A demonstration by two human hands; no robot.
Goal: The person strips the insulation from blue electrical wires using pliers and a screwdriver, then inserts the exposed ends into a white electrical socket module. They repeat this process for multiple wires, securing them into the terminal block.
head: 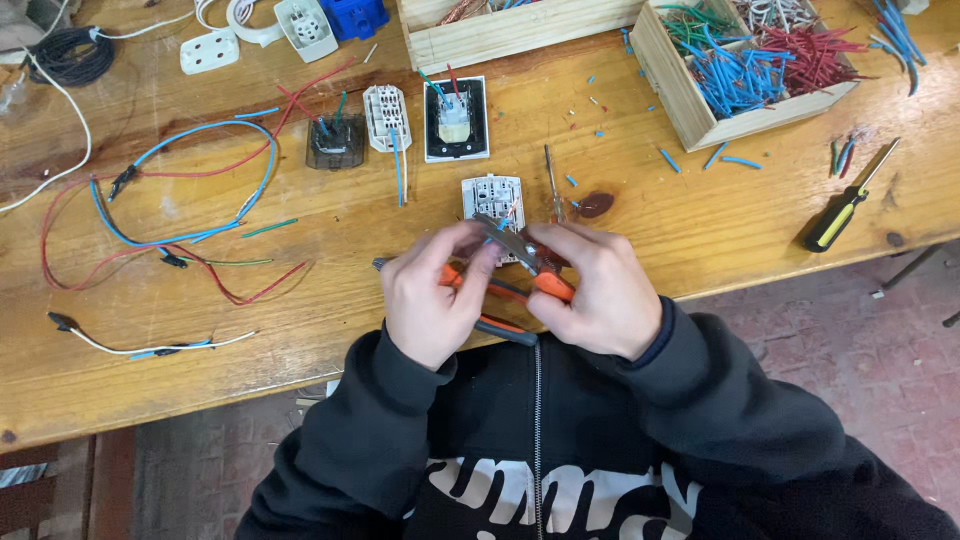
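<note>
Right hand [590, 300] squeezes orange pliers [520, 262] shut on a wire the left hand [432, 300] pinches steady, just above the surface [700, 220].

Two hands met over the near edge of the table: the left hand [432, 300] and the right hand [592, 295], with one pair of orange-handled pliers [520, 262] between them.

Four switch modules lay in the middle: one smoky [334, 143], two white [387, 117] [493, 200], one in a black frame [456, 120].

Two wooden boxes stood at the far side, one in the middle [500, 35] and one to the right [700, 95].

Two screwdrivers lay out: a thin one [552, 180] at centre and a black-and-yellow one [845, 205] on the right.

Far left lay two white outlet pieces [209, 50] [306, 27], one blue box [355, 15] and one black cable coil [68, 55].

The cut wire bits were too many to count.
</note>
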